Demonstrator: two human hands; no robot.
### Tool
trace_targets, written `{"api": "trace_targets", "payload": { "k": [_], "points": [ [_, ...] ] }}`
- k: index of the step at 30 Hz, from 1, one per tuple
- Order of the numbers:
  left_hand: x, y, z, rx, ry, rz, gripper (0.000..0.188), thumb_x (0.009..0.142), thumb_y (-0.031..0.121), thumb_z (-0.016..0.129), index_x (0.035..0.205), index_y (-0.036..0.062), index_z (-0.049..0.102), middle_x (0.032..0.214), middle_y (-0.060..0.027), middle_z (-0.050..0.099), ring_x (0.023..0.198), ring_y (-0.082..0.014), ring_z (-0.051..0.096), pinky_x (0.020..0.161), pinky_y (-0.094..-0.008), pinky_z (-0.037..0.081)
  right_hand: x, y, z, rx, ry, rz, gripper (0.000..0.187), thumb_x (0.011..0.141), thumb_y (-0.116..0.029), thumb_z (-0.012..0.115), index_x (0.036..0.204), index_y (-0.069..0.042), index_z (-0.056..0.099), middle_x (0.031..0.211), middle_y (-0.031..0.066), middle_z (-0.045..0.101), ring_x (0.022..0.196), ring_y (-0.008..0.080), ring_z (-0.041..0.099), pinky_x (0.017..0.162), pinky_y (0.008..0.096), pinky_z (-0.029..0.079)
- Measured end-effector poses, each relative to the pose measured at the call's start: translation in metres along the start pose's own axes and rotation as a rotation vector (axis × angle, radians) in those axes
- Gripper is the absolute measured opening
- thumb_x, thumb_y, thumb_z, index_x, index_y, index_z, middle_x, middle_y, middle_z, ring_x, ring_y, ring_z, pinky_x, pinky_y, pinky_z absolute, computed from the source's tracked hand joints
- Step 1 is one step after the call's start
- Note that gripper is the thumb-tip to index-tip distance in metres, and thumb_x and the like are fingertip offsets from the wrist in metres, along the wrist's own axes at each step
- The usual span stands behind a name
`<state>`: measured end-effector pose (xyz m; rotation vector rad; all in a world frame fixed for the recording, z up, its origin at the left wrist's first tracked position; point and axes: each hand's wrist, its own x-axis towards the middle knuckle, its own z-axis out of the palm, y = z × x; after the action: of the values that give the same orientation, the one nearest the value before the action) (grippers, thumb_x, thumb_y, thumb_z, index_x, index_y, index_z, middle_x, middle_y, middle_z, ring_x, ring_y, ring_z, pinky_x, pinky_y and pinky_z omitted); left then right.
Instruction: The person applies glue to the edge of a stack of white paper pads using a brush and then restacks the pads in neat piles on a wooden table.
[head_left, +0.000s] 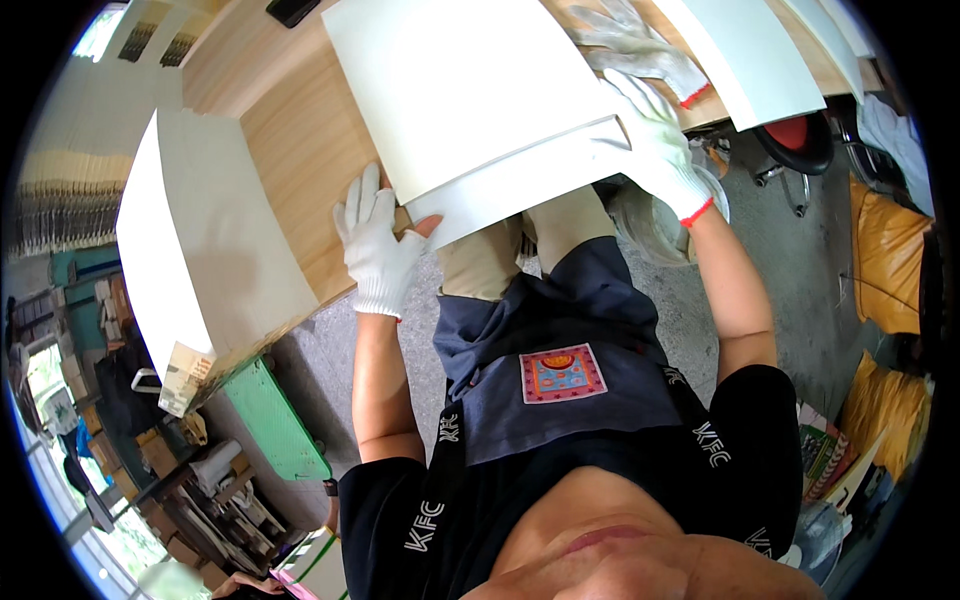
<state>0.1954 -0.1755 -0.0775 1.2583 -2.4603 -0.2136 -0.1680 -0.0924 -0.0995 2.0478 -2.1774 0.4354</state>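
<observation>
A large white sheet or board (460,85) lies on the wooden table in front of me, and a white strip (520,185) runs along its near edge, overhanging the table. My left hand (377,240) wears a white knit glove that leaves some fingertips bare. Its fingers lie stretched on the wood by the left corner, the thumb apart and touching the strip's end. At the right edge, my right hand (655,145), gloved in white with a red cuff, has its fingers extended and its thumb against the strip. A loose white glove (640,50) lies just beyond it.
Left on the wooden table (290,150) stands a stack of white sheets (215,230); another stack (750,60) is at right. A dark phone-like object (292,10) lies at the back. Below are a clear bucket (655,225), a stool (798,145) and a green board (275,420).
</observation>
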Motion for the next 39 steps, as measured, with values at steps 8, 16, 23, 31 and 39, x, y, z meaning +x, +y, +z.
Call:
{"api": "trace_targets", "payload": {
  "k": [8,16,23,31,39],
  "points": [
    [0.001,0.001,0.0,0.01,-0.025,0.008,0.065,0.073,0.04,0.079,0.118,-0.0035,0.059,0.143,-0.0213,0.047,0.134,-0.0366,0.04,0.112,-0.0523,0.023,-0.001,-0.002,-0.004,0.04,0.013,0.018,0.082,0.081,-0.054,0.07,0.145,-0.01,0.043,0.15,0.0099,0.042,0.139,0.0298,0.037,0.115,0.0452,0.028],
    [0.0,0.003,-0.003,0.063,-0.002,0.024,0.066,0.073,0.035,0.079,0.123,-0.0019,0.057,0.142,-0.0193,0.049,0.131,-0.0354,0.043,0.109,-0.0448,0.029,-0.002,-0.003,-0.005,0.043,0.037,0.009,0.083,0.083,-0.058,0.065,0.144,-0.009,0.042,0.149,0.0101,0.042,0.139,0.0279,0.036,0.114,0.0439,0.029],
    [0.036,-0.028,0.002,-0.298,-0.034,-0.237,0.079,0.079,0.051,0.073,0.134,-0.0022,0.051,0.142,-0.0215,0.048,0.133,-0.0369,0.041,0.111,-0.0433,0.032,0.0,-0.002,0.0,0.115,0.066,-0.012,0.08,0.082,-0.055,0.068,0.144,-0.011,0.042,0.148,0.0111,0.043,0.139,0.0292,0.037,0.114,0.0444,0.03],
    [0.043,-0.03,0.017,-0.097,0.058,-0.146,0.077,0.082,0.055,0.068,0.132,-0.0027,0.052,0.142,-0.0196,0.048,0.133,-0.038,0.041,0.111,-0.0438,0.032,0.001,-0.003,-0.002,0.088,0.074,-0.016,0.078,0.084,-0.053,0.067,0.143,-0.009,0.043,0.147,0.0114,0.044,0.138,0.0282,0.038,0.113,0.0433,0.031],
    [-0.006,0.005,0.003,-0.015,0.121,-0.023,0.062,0.07,0.04,0.08,0.11,-0.0032,0.063,0.138,-0.0204,0.051,0.129,-0.0385,0.044,0.11,-0.0477,0.032,-0.001,0.002,0.003,0.11,0.12,-0.047,0.073,0.083,-0.047,0.07,0.141,-0.008,0.047,0.145,0.0114,0.047,0.136,0.0281,0.041,0.112,0.0426,0.033]
  ]
}}
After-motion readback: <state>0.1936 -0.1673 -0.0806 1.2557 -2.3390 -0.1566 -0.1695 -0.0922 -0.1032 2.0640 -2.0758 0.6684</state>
